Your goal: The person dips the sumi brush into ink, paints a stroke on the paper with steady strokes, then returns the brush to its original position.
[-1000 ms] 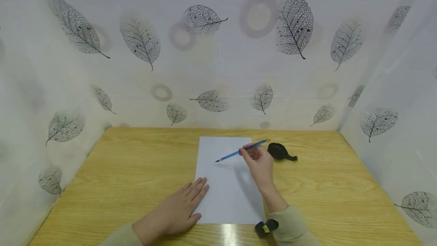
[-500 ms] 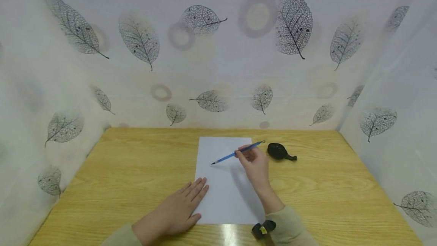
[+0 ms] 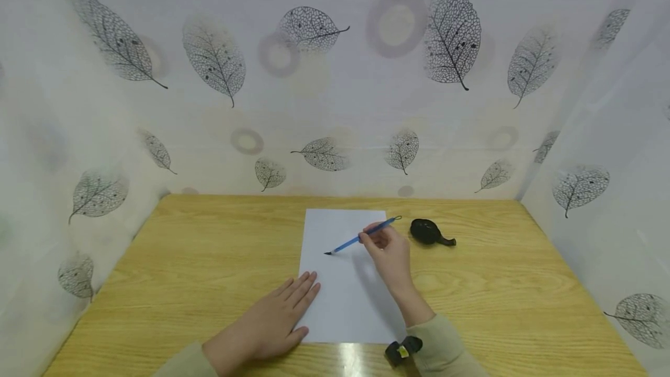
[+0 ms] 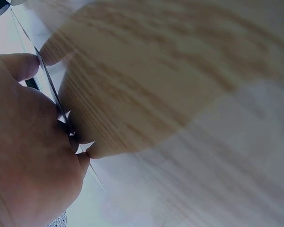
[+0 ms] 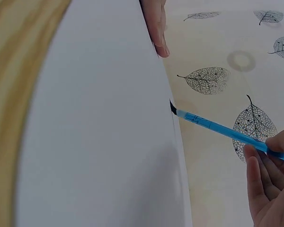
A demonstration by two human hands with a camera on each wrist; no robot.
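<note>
A sheet of white paper [image 3: 345, 301] lies on the wooden table. The left hand [image 3: 274, 319] rests with straight, slightly spread fingers on its lower left edge; the left wrist view shows this hand [image 4: 33, 142] from the side, low against the tabletop. Between thumb and fingers, the right hand [image 3: 389, 255] pinches a blue writing brush [image 3: 350, 242] above the paper. The brush slants down to the left. Its dark tip is bent and appears to touch the sheet. Close up in the right wrist view are the brush [image 5: 217, 128] and the pinching right hand [image 5: 274, 184].
A small black dish with a short handle [image 3: 426, 231] stands on the table to the right of the paper. A black strap with a yellow mark [image 3: 402, 352] is at the right sleeve. Leaf-patterned curtains [image 3: 335, 103] bound the table [image 3: 220, 243] at the back and sides.
The right hand has moved a little left and toward the person with the brush. The brush tip was straight and is now bent at the paper. The left hand has stayed in place.
</note>
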